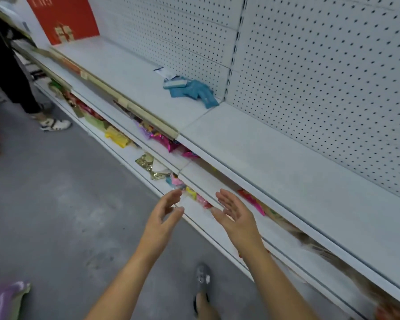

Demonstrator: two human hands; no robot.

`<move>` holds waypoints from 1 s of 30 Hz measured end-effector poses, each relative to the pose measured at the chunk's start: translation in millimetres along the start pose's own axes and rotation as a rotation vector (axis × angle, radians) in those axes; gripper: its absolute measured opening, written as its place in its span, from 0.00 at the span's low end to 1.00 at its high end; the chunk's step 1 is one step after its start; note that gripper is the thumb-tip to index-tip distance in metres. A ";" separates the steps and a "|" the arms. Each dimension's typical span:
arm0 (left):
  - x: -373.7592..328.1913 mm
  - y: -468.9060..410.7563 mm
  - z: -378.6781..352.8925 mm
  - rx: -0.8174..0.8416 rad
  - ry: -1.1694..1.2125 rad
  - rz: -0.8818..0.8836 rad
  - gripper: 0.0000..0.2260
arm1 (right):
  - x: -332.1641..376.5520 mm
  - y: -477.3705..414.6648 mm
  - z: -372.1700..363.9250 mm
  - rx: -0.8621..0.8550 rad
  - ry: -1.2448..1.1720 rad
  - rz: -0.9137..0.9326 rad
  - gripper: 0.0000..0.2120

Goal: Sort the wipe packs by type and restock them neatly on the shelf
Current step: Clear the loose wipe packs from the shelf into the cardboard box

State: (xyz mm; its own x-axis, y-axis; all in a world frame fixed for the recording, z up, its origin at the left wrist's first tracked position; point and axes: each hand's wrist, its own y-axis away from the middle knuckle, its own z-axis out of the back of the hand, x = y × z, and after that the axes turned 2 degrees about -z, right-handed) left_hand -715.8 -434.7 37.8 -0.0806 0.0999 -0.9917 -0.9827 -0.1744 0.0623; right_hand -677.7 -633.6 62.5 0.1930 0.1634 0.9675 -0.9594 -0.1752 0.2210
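Observation:
A small heap of teal-blue wipe packs lies at the back of the white top shelf, against the pegboard wall. A white pack sits just behind the heap. My left hand and my right hand are held out in front of me, below the top shelf's edge, palms facing each other. Both have relaxed fingers and hold nothing. They are well short of the packs.
Lower shelves hold several colourful snack packets. A red sign stands at the far left of the top shelf. Another person's legs and shoe are on the grey floor at left. My own foot is below.

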 end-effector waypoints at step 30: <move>4.3 -525.2 192.3 0.241 -0.085 0.029 0.21 | 117.3 -461.4 -170.1 -0.298 0.004 -0.086 0.23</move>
State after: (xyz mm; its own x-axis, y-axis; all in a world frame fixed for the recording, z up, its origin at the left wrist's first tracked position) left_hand -232.1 -154.3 22.3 -0.1130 0.1824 -0.9767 -0.9904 0.0588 0.1255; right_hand -247.4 -368.5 53.0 0.2762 0.1695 0.9460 -0.9576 0.1321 0.2559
